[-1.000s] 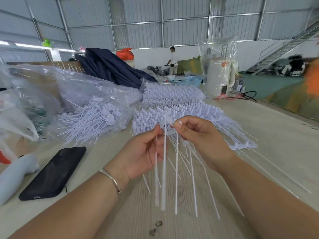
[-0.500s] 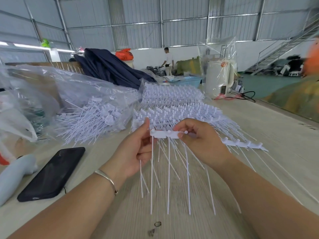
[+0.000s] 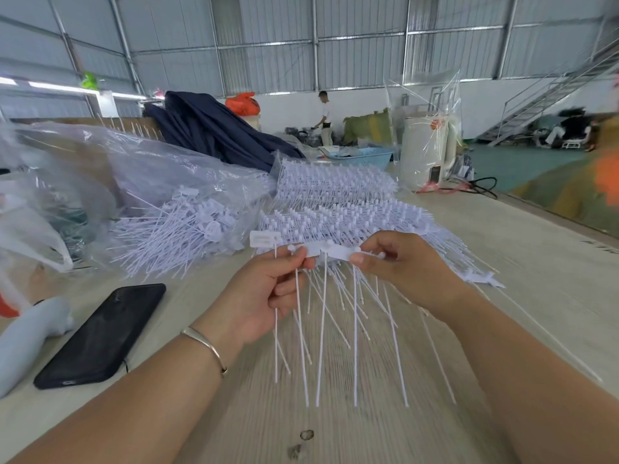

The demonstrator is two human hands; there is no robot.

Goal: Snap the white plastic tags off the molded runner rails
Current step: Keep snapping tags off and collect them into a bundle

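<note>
Both hands are up over the table, pinching one strip of tags between them. The left hand is gripping its end with thumb and curled fingers, and the right hand is nipping the other end between thumb and fingertips. The strip is hanging level between the two grips, its thin white tails dangling down past the palms toward the tabletop. One tag is sticking out just beyond the left fingers. Right behind the knuckles, a stack of uncut strips is lying on the table. Off to the left of the left hand, loose tags are spilling from a clear bag, and nearer the left wrist a black phone is lying flat.
</note>
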